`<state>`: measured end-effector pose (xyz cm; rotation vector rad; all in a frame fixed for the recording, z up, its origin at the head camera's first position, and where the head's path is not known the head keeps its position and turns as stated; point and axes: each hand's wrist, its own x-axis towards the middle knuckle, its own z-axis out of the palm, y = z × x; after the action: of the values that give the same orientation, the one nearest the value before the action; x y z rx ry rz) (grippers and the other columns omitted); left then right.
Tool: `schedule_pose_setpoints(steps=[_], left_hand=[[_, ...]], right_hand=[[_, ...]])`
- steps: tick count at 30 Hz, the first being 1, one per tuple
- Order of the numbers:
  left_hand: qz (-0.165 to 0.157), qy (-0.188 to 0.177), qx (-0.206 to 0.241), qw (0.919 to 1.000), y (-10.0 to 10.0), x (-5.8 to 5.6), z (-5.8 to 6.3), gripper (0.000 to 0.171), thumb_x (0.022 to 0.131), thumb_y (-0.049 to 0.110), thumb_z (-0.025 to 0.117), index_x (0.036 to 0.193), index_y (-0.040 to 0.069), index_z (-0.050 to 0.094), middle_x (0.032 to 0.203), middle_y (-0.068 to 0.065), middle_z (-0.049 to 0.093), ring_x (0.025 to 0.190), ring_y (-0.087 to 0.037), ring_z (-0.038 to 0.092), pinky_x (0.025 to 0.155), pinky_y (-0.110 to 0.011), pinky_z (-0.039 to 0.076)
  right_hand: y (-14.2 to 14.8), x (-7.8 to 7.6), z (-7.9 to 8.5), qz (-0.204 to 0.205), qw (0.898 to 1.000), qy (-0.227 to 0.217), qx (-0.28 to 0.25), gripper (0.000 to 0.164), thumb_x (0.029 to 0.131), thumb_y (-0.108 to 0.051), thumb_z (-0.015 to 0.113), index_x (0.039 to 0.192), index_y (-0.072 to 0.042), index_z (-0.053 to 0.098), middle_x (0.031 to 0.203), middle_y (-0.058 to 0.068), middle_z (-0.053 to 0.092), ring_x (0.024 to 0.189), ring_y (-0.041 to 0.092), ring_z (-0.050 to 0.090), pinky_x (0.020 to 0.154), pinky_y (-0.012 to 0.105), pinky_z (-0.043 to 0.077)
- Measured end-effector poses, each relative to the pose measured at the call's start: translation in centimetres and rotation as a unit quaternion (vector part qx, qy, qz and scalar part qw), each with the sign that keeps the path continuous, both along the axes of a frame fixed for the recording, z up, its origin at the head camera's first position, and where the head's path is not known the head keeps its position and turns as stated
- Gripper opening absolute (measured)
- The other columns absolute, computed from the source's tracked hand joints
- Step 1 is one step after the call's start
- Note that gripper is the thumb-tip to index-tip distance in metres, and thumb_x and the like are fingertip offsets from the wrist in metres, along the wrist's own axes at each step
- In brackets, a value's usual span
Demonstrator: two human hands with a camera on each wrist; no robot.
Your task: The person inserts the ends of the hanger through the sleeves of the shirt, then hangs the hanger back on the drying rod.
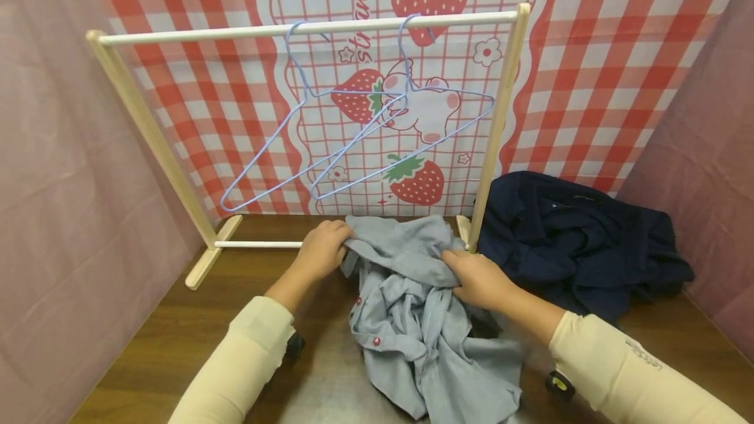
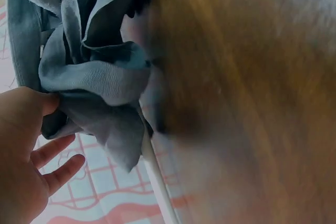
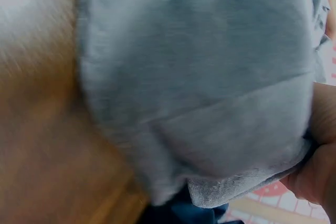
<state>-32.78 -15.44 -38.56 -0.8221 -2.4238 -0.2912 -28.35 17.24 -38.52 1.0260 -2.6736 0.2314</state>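
Observation:
A crumpled grey-blue button shirt [image 1: 406,319] with red buttons is partly lifted off the wooden table in the head view. My left hand [image 1: 325,248] pinches its upper left edge; in the left wrist view the left hand [image 2: 26,145] has thumb and forefinger on the cloth, other fingers spread apart. At the shirt's upper right, my right hand [image 1: 480,280] grips the fabric. The right wrist view is mostly filled by the shirt [image 3: 210,77], with part of the right hand [image 3: 317,171] at its right edge; those fingertips are hidden by cloth.
Behind the shirt stands a wooden clothes rack [image 1: 503,129] with a white top bar [image 1: 235,33]. Two blue wire hangers hang from it, a left hanger [image 1: 265,146] and a right hanger [image 1: 450,139]. A dark navy garment [image 1: 577,241] lies heaped at the right.

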Motion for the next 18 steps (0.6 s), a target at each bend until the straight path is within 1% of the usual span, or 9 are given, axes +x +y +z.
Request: schedule_pose_setpoints(steps=[5, 8, 10, 12, 16, 18], left_hand=[[0.009, 0.045, -0.035, 0.9983, -0.8, 0.0, 0.5, 0.019, 0.076, 0.001, 0.07, 0.091, 0.01, 0.069, 0.094, -0.006, 0.067, 0.088, -0.03, 0.06, 0.064, -0.042, 0.05], [0.006, 0.055, -0.045, 0.9975, -0.9, 0.0, 0.7, 0.018, 0.076, 0.0, 0.069, 0.089, 0.012, 0.069, 0.091, -0.005, 0.068, 0.085, -0.029, 0.059, 0.059, -0.041, 0.049], [0.006, 0.048, -0.05, 0.9975, -0.8, 0.1, 0.7, 0.019, 0.074, -0.001, 0.069, 0.088, 0.012, 0.069, 0.09, -0.004, 0.068, 0.084, -0.029, 0.059, 0.06, -0.041, 0.049], [0.007, 0.035, -0.055, 0.9978, -0.7, 0.1, 0.7, 0.021, 0.072, -0.002, 0.069, 0.087, 0.012, 0.069, 0.088, -0.004, 0.068, 0.084, -0.028, 0.058, 0.061, -0.04, 0.049], [0.013, 0.005, -0.073, 0.9973, -0.3, 0.4, 0.4, 0.024, 0.07, -0.003, 0.071, 0.087, 0.013, 0.069, 0.089, -0.003, 0.067, 0.085, -0.026, 0.059, 0.066, -0.039, 0.051], [0.016, -0.012, -0.077, 0.9968, -0.1, 0.5, 0.4, 0.025, 0.07, -0.004, 0.07, 0.088, 0.013, 0.069, 0.09, -0.002, 0.066, 0.087, -0.026, 0.06, 0.068, -0.039, 0.052]], right_hand=[[1.0, -0.8, 1.3, -0.019, 1.0, 0.011, -0.009, 0.046, 0.066, -0.002, 0.084, 0.103, -0.004, 0.057, 0.092, 0.013, 0.063, 0.075, 0.032, 0.063, 0.058, 0.043, 0.051], [1.9, -1.3, 1.8, -0.031, 0.999, 0.026, -0.013, 0.045, 0.066, 0.0, 0.083, 0.103, -0.003, 0.057, 0.093, 0.014, 0.062, 0.075, 0.033, 0.063, 0.058, 0.044, 0.051], [2.5, -1.7, 2.0, -0.039, 0.999, 0.027, -0.013, 0.044, 0.067, 0.0, 0.083, 0.103, -0.003, 0.057, 0.092, 0.014, 0.061, 0.074, 0.034, 0.063, 0.057, 0.044, 0.05], [3.0, -2.0, 2.1, -0.047, 0.999, 0.023, -0.015, 0.044, 0.068, 0.0, 0.082, 0.104, -0.002, 0.058, 0.095, 0.016, 0.062, 0.076, 0.035, 0.063, 0.058, 0.045, 0.051], [3.8, -2.5, 1.8, -0.059, 0.998, 0.003, -0.015, 0.041, 0.069, 0.001, 0.081, 0.103, -0.001, 0.059, 0.1, 0.018, 0.063, 0.082, 0.037, 0.064, 0.063, 0.047, 0.052], [4.0, -2.6, 1.7, -0.06, 0.998, -0.01, -0.014, 0.041, 0.069, 0.0, 0.08, 0.103, 0.0, 0.06, 0.1, 0.018, 0.063, 0.084, 0.037, 0.064, 0.066, 0.048, 0.052]])
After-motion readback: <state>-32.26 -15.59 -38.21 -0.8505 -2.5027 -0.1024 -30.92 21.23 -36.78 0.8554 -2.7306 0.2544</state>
